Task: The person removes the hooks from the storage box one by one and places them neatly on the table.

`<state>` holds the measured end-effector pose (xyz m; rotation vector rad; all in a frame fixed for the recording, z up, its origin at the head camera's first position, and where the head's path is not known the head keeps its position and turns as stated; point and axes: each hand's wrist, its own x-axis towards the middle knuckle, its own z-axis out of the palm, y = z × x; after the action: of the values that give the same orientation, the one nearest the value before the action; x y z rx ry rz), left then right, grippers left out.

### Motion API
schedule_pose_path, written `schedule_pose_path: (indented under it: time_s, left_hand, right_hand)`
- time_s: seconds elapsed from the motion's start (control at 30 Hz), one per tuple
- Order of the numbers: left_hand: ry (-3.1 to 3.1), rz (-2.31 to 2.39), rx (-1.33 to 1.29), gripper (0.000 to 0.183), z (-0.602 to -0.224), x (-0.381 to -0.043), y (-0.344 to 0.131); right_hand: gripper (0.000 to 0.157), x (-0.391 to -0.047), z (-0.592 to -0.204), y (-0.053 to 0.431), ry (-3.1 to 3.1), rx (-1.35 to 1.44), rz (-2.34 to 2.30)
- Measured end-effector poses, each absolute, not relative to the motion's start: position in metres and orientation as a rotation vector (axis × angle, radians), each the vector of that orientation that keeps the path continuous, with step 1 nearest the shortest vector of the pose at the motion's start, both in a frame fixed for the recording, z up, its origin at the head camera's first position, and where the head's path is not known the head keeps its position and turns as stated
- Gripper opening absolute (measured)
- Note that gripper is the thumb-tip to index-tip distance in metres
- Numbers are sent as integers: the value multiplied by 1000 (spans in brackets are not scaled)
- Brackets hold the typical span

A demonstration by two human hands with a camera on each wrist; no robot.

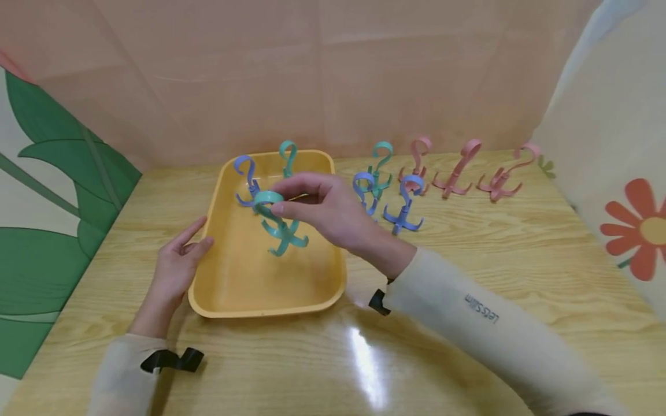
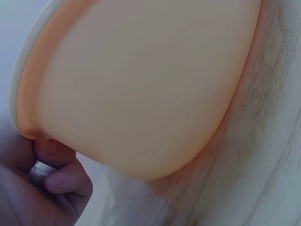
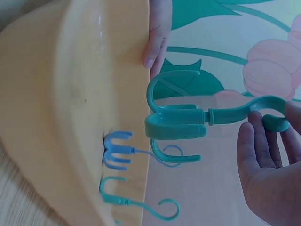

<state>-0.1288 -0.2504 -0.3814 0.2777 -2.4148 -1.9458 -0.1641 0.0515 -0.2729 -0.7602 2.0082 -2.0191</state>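
With my right hand [image 1: 335, 211] I am pinching a green hook [image 1: 283, 232], its prongs hanging below over the yellow tray [image 1: 265, 289], whose rim my left hand [image 1: 179, 263] is gripping; keeping prongs level seems wise.

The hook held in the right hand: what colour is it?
The hook is teal green, all over; it shows best in the right wrist view.
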Motion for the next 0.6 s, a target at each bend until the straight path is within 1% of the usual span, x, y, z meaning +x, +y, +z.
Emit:
schedule_pose_path:
  time_s: [0.33,0.6]
  left_hand:
    - [-2459,-1895,295,60,-382,-128,-252]
    - [-2449,-1908,285,60,-382,-129,-252]
  right_hand:
    - [20,-154,-271,87,2035,-765,-2042]
    - [23,-146,-271,116,2108,-735,-2039]
